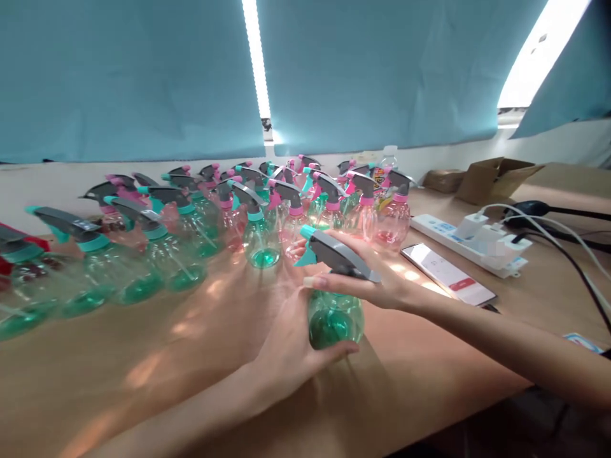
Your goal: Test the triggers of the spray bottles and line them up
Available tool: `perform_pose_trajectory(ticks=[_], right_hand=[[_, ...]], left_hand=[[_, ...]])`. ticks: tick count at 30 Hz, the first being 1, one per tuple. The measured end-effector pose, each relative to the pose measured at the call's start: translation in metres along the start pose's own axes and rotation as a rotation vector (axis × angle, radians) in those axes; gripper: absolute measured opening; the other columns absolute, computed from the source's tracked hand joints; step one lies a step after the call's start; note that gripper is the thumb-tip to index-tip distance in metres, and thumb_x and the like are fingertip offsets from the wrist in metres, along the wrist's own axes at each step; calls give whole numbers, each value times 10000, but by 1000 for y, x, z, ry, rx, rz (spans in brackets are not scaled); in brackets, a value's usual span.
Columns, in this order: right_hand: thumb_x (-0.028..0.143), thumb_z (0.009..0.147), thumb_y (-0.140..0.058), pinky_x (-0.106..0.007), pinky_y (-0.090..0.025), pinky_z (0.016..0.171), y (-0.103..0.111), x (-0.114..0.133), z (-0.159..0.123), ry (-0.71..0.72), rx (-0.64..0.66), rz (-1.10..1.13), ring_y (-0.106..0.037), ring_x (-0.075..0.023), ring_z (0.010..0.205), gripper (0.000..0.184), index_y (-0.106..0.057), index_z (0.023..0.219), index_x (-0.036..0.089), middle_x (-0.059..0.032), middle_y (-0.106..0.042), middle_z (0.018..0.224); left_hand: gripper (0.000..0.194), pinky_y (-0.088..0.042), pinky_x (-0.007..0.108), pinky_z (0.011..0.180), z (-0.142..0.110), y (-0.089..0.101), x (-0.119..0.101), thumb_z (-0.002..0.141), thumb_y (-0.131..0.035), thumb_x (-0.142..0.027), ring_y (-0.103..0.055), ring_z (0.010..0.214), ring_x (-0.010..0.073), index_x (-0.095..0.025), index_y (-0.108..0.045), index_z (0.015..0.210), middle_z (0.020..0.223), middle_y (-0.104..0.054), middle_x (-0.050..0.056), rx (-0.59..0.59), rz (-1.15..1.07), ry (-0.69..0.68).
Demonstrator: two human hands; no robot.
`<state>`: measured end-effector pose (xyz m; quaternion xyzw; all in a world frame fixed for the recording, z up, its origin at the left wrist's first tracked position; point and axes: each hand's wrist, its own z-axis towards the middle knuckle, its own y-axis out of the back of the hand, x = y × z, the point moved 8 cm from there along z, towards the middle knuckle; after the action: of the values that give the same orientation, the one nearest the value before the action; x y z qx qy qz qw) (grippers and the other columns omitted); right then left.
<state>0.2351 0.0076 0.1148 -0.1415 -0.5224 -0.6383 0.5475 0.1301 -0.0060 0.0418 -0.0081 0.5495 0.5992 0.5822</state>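
Between my hands is a green see-through spray bottle [337,318] with a grey and turquoise trigger head [341,251]. My left hand [291,337] wraps round the bottle's body from the left, its thumb along the lower front. Across the neck, just under the trigger head, my right hand [377,267] grips with thumb and fingers; some fingertips are hidden behind the head. Straight ahead stands another green spray bottle [261,245], apart from my hands. Several pink and green spray bottles crowd behind it, among them a pink one [394,222].
More green bottles [138,273] line the table's left side. To the right lie a phone [449,273] and a white power strip [477,245] with plugs and cables. A cardboard box [496,181] sits at the back right. The wooden table's [191,375] front edge runs along the lower right.
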Motion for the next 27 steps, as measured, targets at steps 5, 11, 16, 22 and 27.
perform_pose_trajectory(ticks=[5, 11, 16, 22, 27], right_hand=[[420, 864, -650, -257, -368, 568, 6, -3, 7, -66, -40, -46, -515, -115, 662, 215, -595, 935, 224, 37, -554, 777], [356, 869, -629, -267, -408, 618, -4, -13, 23, 1, -82, 130, -529, -121, 700, 161, -553, 889, 216, 31, -529, 802], [282, 868, -627, -261, -380, 590, -11, -18, 37, 45, -59, 148, -472, -100, 643, 129, -526, 823, 217, 50, -489, 750], [308, 918, -588, -259, -335, 557, -16, -33, 49, 112, -53, 160, -423, -91, 621, 147, -513, 823, 225, 57, -472, 749], [378, 934, -566, -277, -332, 569, -14, -31, 51, 161, -15, 64, -385, -106, 617, 250, -478, 764, 217, 51, -423, 705]], left_hand=[[856, -349, 612, 1077, 9, -5, 12, 799, -701, -599, -384, 1349, 404, -299, -235, 1451, 1467, -401, 144, -27, 30, 0], [956, -400, 603, 1040, 9, 1, 31, 781, -692, -640, -442, 1307, 396, -285, -164, 1494, 1428, -459, 157, 49, 92, -17], [989, -367, 599, 1061, -5, 16, 59, 775, -674, -670, -414, 1332, 390, -290, -150, 1523, 1459, -447, 146, 192, 285, 6], [865, -308, 580, 1114, -15, 27, 84, 841, -577, -684, -311, 1416, 367, -238, -261, 1512, 1541, -358, 162, 328, 425, 132], [887, -290, 576, 1129, -16, 24, 84, 849, -507, -732, -273, 1438, 359, -209, -258, 1521, 1558, -330, 173, 346, 438, 115]])
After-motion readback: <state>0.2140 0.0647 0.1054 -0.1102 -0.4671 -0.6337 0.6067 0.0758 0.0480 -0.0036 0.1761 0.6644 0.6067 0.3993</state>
